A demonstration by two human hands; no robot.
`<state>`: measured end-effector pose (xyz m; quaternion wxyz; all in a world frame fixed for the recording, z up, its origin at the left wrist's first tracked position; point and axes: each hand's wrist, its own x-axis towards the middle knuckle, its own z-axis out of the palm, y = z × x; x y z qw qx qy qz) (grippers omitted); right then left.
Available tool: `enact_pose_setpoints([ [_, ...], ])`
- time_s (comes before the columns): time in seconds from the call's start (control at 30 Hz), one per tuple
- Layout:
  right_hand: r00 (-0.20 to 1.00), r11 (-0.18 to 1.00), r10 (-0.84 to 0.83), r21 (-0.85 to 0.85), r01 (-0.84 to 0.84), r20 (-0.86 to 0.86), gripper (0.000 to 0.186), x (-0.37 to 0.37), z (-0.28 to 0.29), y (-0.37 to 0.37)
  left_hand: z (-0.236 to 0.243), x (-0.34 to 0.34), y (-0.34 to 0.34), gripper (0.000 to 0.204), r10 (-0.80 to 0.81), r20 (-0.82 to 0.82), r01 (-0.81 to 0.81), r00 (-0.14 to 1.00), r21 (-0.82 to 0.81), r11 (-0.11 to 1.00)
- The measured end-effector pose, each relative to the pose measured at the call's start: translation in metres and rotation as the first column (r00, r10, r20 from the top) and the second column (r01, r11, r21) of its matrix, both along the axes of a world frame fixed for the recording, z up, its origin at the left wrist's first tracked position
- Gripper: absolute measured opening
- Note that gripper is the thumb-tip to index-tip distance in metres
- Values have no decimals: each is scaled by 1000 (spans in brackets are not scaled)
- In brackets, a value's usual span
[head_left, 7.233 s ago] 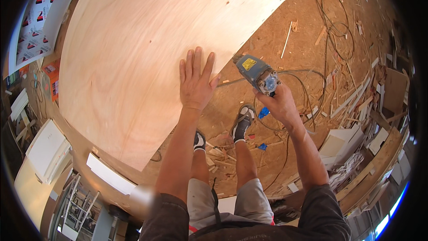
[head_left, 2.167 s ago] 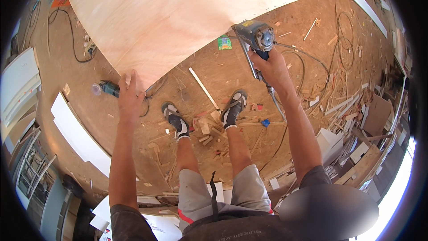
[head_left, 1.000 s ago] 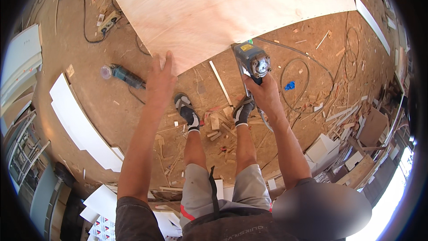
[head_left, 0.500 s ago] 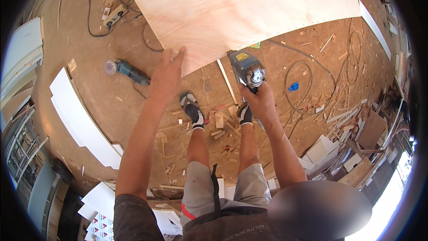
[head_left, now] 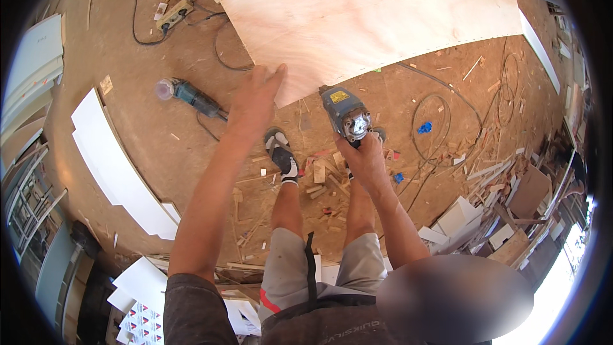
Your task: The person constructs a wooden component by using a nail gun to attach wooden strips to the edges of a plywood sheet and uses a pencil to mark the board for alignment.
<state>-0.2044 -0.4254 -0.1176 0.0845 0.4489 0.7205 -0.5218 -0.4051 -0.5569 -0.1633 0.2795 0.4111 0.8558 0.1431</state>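
My left hand (head_left: 257, 92) grips the near left corner of a large, pale plywood sheet (head_left: 383, 13), thumb on top; the other fingers are partly hidden. My right hand (head_left: 365, 156) is closed round the handle of a grey-blue nail gun (head_left: 345, 110) with a yellow label and a silver cap. The tool's front end is close to the sheet's near edge; whether they touch I cannot tell. Small dark dashes run along that edge. Left of my left hand an angle grinder (head_left: 195, 99) lies on the floor.
A power strip (head_left: 175, 15) with cables lies at the upper left. White panels (head_left: 118, 166) rest on the left floor. Wood offcuts (head_left: 325, 172) are scattered around my feet. On the right are a looped hose (head_left: 450, 115), a blue scrap (head_left: 424, 128) and a pile of boards (head_left: 530, 191).
The plywood sheet and my left hand have shifted a little to the right. My right hand has drawn the nail gun slightly left and toward me, away from the sheet.
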Motion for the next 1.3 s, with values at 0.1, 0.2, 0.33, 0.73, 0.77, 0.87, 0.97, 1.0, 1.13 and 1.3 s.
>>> enact_pose_setpoints([
  [0.1, 1000, 1000, 3, 4, -3, -30, 25, -3, -1, -10, 0, -4, -4, 62, 7, 6, -7, 1000, 43, 999],
  [0.2, 1000, 998, 2, -64, -4, -22, 24, -8, 0, -18, 0, -7, -6, 60, -18, -31, 19, 999, 42, 999],
  [0.33, 999, 995, -2, -104, -2, -39, 27, -15, 1, -32, 0, -11, -8, 59, -26, -44, 29, 999, 69, 997],
  [0.73, 994, 1000, -10, -28, 7, -111, 24, -23, -3, -60, -2, -20, -14, 53, -98, -120, 106, 988, 57, 993],
  [0.77, 996, 999, -12, -43, 8, -90, 25, -25, -1, -62, -2, -20, -13, 53, -100, -115, 107, 988, 64, 992],
  [0.87, 999, 987, -39, -152, 42, 19, 26, -35, 9, -67, -1, -22, -17, 54, -102, -101, 108, 990, 60, 992],
  [0.97, 997, 999, 13, -39, -16, -72, 24, -28, -4, -72, -1, -22, -14, 55, -110, -114, 117, 987, 59, 991],
  [1.0, 997, 999, 26, -38, -29, -77, 25, -26, -7, -73, 0, -22, -10, 56, -116, -121, 124, 986, 62, 990],
  [1.13, 1000, 983, 13, -182, -13, -6, 42, -19, -11, -74, 7, -20, -5, 59, -112, -79, 114, 991, 14, 993],
  [1.3, 997, 982, 14, -186, -27, -73, 49, -16, -8, -70, 8, -21, -3, 60, -143, -102, 140, 985, -33, 990],
])
